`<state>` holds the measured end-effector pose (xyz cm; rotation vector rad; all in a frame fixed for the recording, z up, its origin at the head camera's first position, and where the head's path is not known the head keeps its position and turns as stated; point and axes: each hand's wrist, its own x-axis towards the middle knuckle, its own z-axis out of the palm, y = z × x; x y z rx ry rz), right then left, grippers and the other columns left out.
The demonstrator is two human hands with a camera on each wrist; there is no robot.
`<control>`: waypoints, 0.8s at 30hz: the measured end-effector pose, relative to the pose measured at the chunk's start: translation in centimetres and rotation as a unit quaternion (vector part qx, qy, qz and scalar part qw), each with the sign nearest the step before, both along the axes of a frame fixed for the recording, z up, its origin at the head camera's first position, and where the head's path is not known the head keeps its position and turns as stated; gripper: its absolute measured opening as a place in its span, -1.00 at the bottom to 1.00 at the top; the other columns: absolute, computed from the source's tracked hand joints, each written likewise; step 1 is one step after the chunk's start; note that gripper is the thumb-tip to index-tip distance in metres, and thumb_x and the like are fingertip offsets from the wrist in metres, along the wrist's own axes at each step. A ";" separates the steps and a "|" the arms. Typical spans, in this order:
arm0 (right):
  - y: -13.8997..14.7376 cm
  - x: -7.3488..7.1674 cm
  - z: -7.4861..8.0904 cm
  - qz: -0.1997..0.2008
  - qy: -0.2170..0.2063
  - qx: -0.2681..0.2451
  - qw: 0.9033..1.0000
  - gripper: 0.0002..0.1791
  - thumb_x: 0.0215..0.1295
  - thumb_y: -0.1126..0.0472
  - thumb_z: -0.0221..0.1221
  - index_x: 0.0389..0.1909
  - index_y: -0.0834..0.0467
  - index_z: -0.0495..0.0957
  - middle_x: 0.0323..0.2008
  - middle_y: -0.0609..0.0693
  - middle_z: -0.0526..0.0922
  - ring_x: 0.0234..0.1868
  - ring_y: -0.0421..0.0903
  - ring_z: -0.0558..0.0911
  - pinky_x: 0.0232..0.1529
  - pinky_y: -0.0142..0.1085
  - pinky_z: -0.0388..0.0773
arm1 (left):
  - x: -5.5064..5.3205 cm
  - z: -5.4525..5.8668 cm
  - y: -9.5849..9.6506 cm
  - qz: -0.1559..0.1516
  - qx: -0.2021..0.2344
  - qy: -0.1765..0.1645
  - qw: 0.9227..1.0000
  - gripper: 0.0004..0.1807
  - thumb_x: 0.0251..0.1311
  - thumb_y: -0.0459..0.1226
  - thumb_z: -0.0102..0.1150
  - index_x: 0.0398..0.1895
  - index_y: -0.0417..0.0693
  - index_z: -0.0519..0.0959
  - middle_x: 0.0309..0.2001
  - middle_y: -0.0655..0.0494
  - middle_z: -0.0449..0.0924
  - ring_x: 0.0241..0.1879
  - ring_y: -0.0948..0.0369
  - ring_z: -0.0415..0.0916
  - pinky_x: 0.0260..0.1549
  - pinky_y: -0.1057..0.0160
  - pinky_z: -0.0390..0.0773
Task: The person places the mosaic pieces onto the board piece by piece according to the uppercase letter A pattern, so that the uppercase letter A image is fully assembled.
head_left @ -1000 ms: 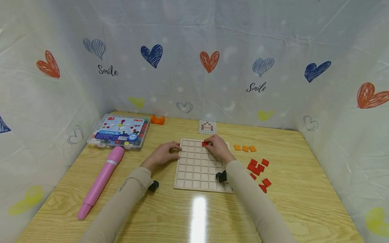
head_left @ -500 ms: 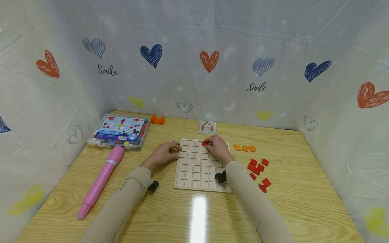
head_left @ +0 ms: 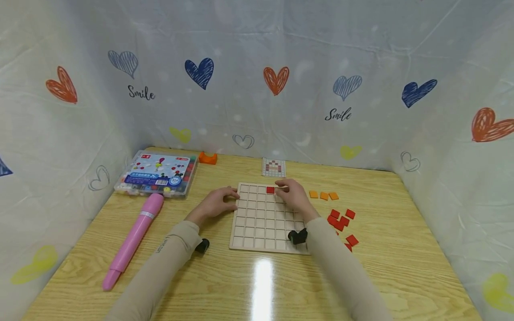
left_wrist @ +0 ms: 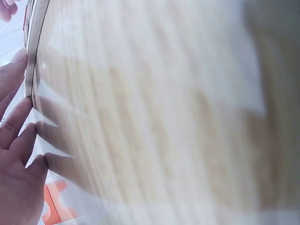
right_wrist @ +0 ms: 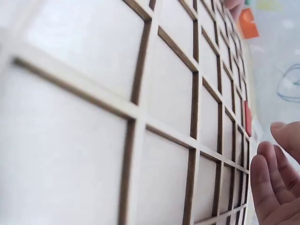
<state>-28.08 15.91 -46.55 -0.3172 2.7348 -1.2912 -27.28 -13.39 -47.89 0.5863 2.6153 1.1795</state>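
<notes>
A pale wooden grid board [head_left: 250, 221] lies on the table, divided into square cells. One red square tile [head_left: 271, 190] sits in a cell of its top row. My right hand [head_left: 295, 196] is just right of this tile, over the board's upper right part. In the right wrist view its fingers [right_wrist: 262, 183] hold nothing, and the red tile [right_wrist: 248, 118] lies a short way beyond them. My left hand [head_left: 217, 203] touches the board's left edge with its fingertips. The left wrist view shows fingers [left_wrist: 18, 115] against the board's side [left_wrist: 36, 28].
Several loose red tiles [head_left: 334, 214] lie right of the board, below a row of orange tiles [head_left: 324, 195]. A small patterned grid card [head_left: 274, 167] lies behind it. Leftward are a pink stick-like object [head_left: 133, 243], a clear plastic box [head_left: 156, 171] and an orange piece [head_left: 208, 158].
My right hand has let go of the red tile and moved slightly right, leaving it in the top-row cell. My left hand has stayed at the board's edge.
</notes>
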 end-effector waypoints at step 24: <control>9.1 10.8 -0.3 -0.147 0.033 -0.004 0.989 -0.55 0.37 0.16 0.21 0.22 0.22 0.51 0.10 0.14 0.59 0.06 0.04 0.59 0.12 -0.09 0.54 | 0.1 0.1 0.0 -0.004 -0.006 0.002 1.000 -0.67 0.20 -0.30 0.33 0.04 -0.12 0.62 0.36 -0.11 0.35 0.46 -0.10 0.05 0.43 -0.08 0.03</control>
